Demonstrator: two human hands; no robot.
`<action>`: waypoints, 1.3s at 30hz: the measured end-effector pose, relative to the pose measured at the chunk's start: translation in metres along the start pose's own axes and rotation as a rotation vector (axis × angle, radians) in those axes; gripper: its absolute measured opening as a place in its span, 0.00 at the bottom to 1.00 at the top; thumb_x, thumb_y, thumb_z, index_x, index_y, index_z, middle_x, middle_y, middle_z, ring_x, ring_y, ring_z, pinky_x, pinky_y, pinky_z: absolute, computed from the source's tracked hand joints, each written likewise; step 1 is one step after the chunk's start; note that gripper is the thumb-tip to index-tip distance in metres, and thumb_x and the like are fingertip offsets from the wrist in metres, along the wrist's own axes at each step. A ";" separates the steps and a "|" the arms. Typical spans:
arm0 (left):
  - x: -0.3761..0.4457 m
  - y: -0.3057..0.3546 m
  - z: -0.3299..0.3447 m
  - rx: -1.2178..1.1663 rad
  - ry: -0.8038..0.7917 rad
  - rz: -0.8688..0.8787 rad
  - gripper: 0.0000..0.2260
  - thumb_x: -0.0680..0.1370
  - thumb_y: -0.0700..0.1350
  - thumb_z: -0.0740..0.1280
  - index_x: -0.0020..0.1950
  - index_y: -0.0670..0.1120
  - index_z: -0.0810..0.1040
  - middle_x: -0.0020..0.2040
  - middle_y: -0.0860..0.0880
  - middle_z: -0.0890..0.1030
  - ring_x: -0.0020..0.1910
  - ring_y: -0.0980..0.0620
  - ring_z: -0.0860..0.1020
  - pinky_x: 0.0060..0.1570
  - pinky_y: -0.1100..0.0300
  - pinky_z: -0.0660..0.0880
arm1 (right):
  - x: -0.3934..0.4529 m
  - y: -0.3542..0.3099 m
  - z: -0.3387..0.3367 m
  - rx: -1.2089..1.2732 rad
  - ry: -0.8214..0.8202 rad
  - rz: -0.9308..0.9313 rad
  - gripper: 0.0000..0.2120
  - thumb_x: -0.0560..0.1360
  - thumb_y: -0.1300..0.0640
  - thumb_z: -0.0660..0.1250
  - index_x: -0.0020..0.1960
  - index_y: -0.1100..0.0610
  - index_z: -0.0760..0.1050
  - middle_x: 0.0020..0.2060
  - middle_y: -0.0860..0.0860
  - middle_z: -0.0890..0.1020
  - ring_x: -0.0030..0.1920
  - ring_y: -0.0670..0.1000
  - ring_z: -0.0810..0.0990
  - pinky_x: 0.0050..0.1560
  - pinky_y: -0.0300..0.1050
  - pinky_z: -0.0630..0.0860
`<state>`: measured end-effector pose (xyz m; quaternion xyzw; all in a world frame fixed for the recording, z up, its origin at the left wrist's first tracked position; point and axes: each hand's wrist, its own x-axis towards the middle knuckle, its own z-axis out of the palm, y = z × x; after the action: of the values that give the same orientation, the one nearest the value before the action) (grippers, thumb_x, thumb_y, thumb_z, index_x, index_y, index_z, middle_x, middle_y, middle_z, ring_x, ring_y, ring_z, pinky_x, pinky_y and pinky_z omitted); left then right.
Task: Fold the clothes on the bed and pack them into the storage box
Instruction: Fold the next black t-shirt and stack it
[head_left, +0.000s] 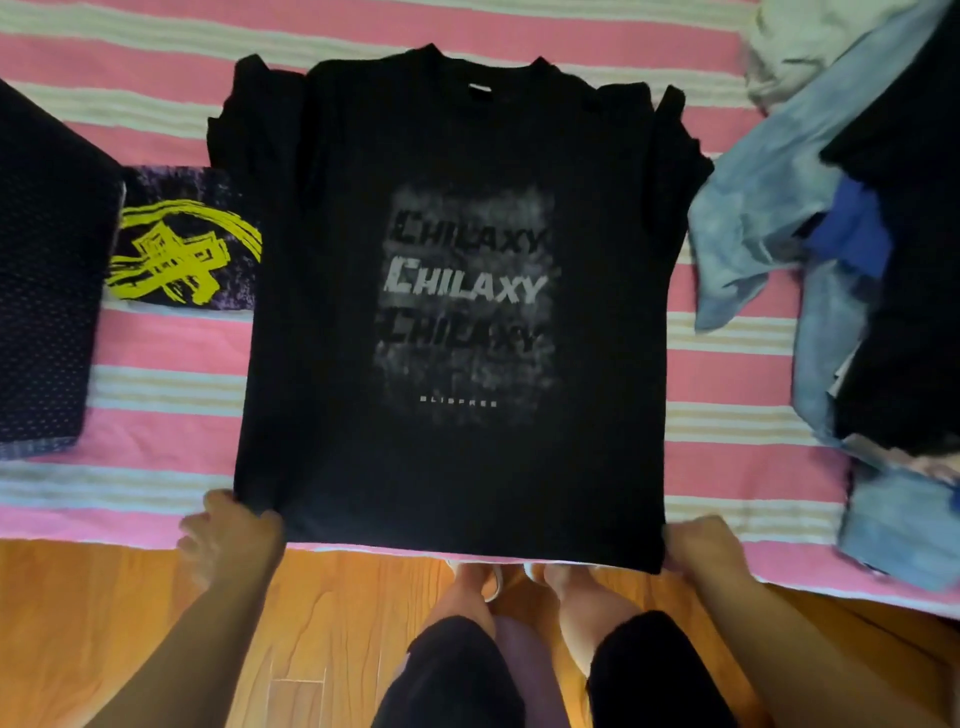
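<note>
The black printed T-shirt (467, 270) lies face up in the middle of the pink striped bed (171, 374), sleeves tucked under, with the left hand (234, 525) pinching its near left corner and the right hand (701, 545) pinching the near right corner at the hem. To fold it well, I'd say both corners should lift together and travel evenly toward the collar so the hem lands square. No storage box shows; left of the shirt sits a folded yellow-print garment (182, 244), and right of it an unfolded pile (841, 249).
</note>
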<state>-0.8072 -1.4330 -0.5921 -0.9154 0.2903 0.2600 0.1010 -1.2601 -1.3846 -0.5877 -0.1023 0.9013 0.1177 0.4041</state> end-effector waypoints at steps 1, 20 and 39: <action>-0.011 0.024 -0.004 -0.002 0.031 0.074 0.20 0.77 0.40 0.68 0.68 0.40 0.72 0.63 0.31 0.72 0.60 0.29 0.71 0.58 0.39 0.71 | 0.001 -0.015 -0.019 -0.048 0.078 -0.157 0.06 0.78 0.61 0.68 0.49 0.64 0.72 0.41 0.58 0.77 0.38 0.56 0.76 0.37 0.47 0.76; -0.123 0.371 0.106 0.160 -0.435 0.836 0.23 0.84 0.49 0.62 0.79 0.57 0.64 0.81 0.54 0.57 0.78 0.50 0.61 0.75 0.56 0.61 | 0.196 -0.259 -0.239 -1.749 0.514 -1.116 0.12 0.79 0.53 0.62 0.61 0.51 0.77 0.57 0.50 0.81 0.58 0.55 0.80 0.66 0.54 0.68; -0.151 0.374 0.118 0.142 -0.462 0.729 0.31 0.82 0.58 0.63 0.82 0.57 0.53 0.83 0.50 0.47 0.82 0.46 0.49 0.79 0.49 0.56 | 0.194 -0.371 -0.206 0.411 0.068 -0.558 0.33 0.72 0.54 0.76 0.70 0.64 0.66 0.63 0.58 0.78 0.59 0.61 0.79 0.57 0.51 0.77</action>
<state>-1.1801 -1.6247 -0.6235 -0.6616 0.5814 0.4560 0.1276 -1.4279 -1.8154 -0.6492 -0.2653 0.8564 -0.1846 0.4026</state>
